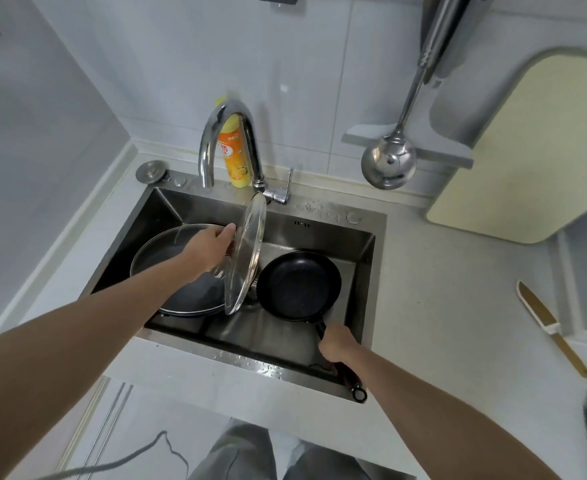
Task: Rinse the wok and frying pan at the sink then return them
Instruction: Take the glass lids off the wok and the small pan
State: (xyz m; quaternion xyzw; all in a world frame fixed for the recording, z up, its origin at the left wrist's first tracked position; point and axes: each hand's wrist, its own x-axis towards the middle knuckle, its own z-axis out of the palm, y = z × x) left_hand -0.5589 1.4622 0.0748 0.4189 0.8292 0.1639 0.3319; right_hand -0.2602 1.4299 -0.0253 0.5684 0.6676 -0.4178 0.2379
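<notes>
A dark wok (167, 252) lies in the left half of the steel sink (323, 228). Over its right side my left hand (207, 249) holds a glass lid (245, 254) tilted up on edge; the fingers on the lid's knob are hidden behind the glass. A black frying pan (299, 285) sits in the right half of the sink, its handle pointing toward me. My right hand (337, 342) grips that handle near the sink's front wall.
A chrome tap (228, 143) arches over the back of the sink, an orange soap bottle (233, 157) behind it. A steel ladle (389, 162) hangs on the wall. A cream cutting board (527, 150) leans at the right, a knife (548, 327) on the counter.
</notes>
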